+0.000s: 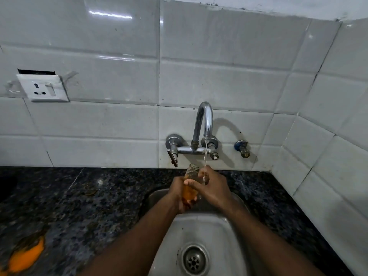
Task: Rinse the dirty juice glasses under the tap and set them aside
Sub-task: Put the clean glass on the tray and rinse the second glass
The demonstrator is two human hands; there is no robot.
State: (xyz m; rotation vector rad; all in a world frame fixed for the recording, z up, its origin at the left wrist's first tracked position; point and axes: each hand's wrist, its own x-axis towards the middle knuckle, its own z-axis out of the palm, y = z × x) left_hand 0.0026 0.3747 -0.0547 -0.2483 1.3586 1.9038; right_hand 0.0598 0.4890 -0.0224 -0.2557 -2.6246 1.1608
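**A:** Where's the glass?

**B:** Just below the middle of the frame. It's a clear cut-pattern juice glass with orange residue (190, 191), held tilted over the far rim of the stainless steel sink (199, 230), with its mouth up toward the curved chrome wall tap (203, 124)

**A:** Which hand has it?

**B:** Both. The left hand (179, 196) has its fingers curled round the lower, orange-stained part. The right hand (214, 189) wraps the upper part, with the thumb lying across the glass and the fingers up by the rim

**A:** Is the water on?

**B:** Yes, a thin stream of water (205, 155) falls from the spout onto the right hand's fingers, just beside the rim. Whether any goes inside the glass, I cannot tell

**A:** And around it?

**B:** A dark speckled granite counter (89, 206) lies on both sides of the sink, and the round metal drain (194, 260) is at bottom centre. There's a blurred orange patch (25, 257) on the counter in the lower left corner and a white wall socket (42, 88) at mid-left on the white tiles (219, 80). A small blue-handled valve (242, 148) sits right of the tap
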